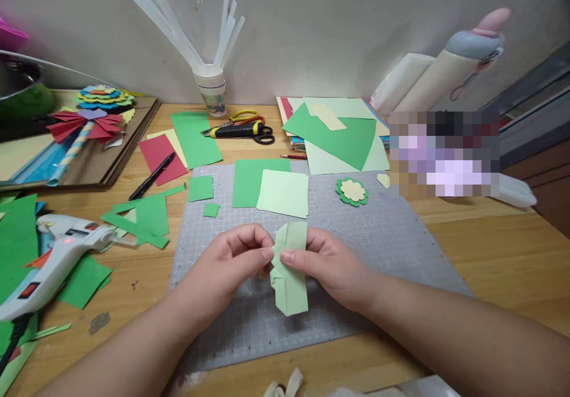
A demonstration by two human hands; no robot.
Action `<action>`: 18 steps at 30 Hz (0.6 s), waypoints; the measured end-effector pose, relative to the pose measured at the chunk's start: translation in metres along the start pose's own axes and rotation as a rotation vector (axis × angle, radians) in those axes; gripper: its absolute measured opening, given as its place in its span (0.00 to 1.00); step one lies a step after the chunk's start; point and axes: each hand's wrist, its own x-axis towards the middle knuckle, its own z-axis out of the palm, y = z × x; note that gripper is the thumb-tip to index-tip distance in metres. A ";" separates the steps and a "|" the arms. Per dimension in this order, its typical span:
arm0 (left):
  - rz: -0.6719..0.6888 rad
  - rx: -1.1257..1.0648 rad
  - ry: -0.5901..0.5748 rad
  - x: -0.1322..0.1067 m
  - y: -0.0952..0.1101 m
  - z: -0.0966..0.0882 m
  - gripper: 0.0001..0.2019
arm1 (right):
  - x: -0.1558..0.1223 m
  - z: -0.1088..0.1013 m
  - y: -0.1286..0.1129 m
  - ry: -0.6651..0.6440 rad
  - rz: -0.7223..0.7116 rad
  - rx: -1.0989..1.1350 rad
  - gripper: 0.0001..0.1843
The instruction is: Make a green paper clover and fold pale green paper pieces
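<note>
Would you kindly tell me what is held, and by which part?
A folded pale green paper: left hand at its notched left edge, right hand across its middle.

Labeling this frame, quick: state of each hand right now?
Left hand: closed, pinching the left edge of the folded pale green paper.
Right hand: closed, holding the same paper from the right.
</note>
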 end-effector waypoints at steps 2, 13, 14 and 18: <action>-0.013 -0.042 -0.025 0.000 0.000 0.000 0.07 | 0.000 0.000 0.000 -0.026 -0.007 0.029 0.07; 0.115 0.212 0.055 -0.001 -0.001 0.001 0.08 | -0.001 0.003 -0.003 0.112 0.003 -0.178 0.06; 0.125 0.235 0.054 -0.001 -0.002 0.001 0.08 | -0.001 0.004 -0.004 0.131 0.013 -0.201 0.06; 0.140 0.300 0.053 -0.001 -0.003 0.000 0.08 | -0.001 0.006 -0.006 0.143 0.033 -0.227 0.06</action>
